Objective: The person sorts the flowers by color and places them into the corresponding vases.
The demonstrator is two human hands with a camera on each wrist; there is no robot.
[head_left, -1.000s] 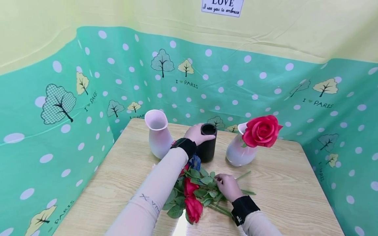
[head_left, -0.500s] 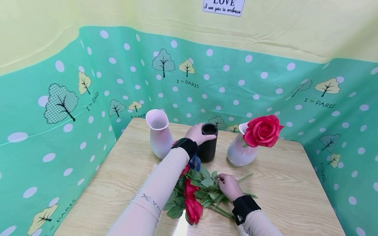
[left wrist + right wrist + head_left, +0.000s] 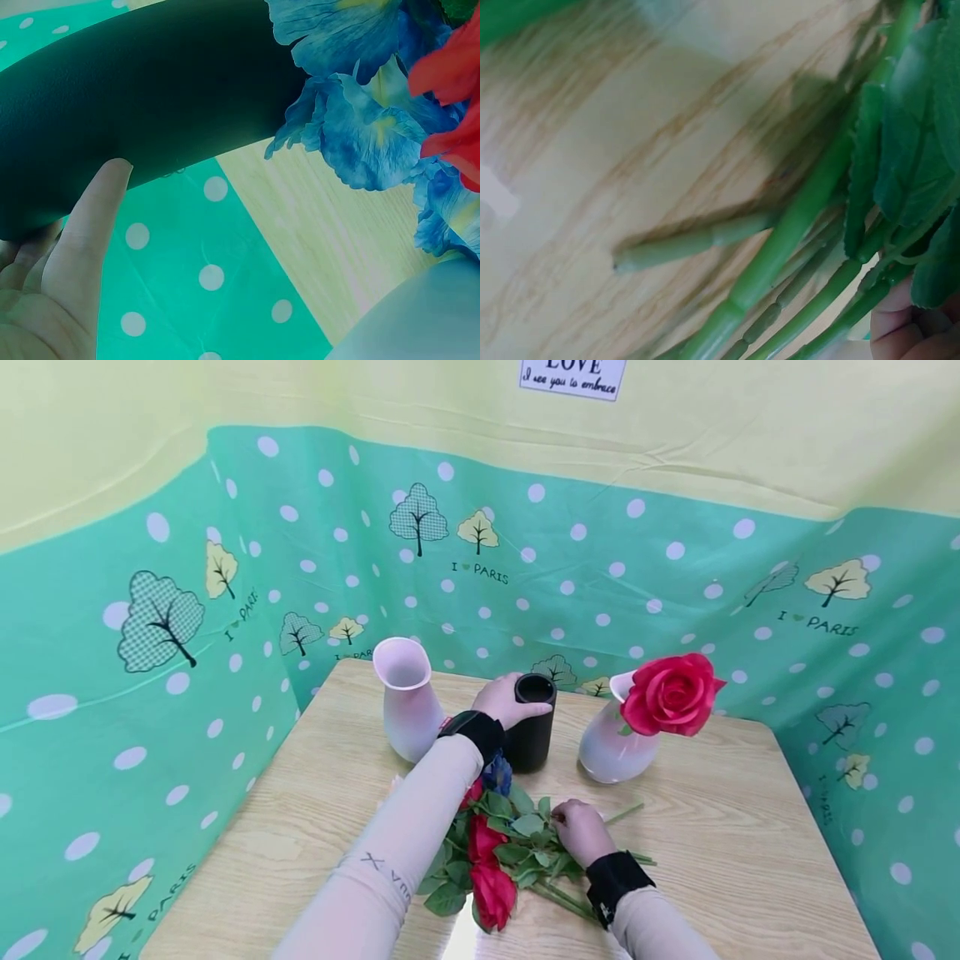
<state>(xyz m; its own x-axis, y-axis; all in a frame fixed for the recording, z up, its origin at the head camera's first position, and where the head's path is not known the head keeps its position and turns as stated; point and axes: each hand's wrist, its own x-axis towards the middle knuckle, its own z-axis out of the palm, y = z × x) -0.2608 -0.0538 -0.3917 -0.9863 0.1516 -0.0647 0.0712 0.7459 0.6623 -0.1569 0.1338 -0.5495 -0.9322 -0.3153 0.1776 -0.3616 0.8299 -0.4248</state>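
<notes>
While the left hand (image 3: 501,700) gripped the black vase (image 3: 531,723) at frame centre, right hand (image 3: 581,832) pinched green stems (image 3: 551,893) lower centre, on the worktop (image 3: 712,827).

Wooden table (image 3: 720,860) carries 2 white vases (image 3: 408,718), black cylinder (image 3: 534,735), loose flowers (image 3: 495,852).

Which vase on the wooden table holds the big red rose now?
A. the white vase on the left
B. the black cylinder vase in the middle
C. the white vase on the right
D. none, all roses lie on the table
C: the big red rose stands in the white vase on the right, while the left hand grips the black cylinder vase, whose mouth shows no flower.
</notes>
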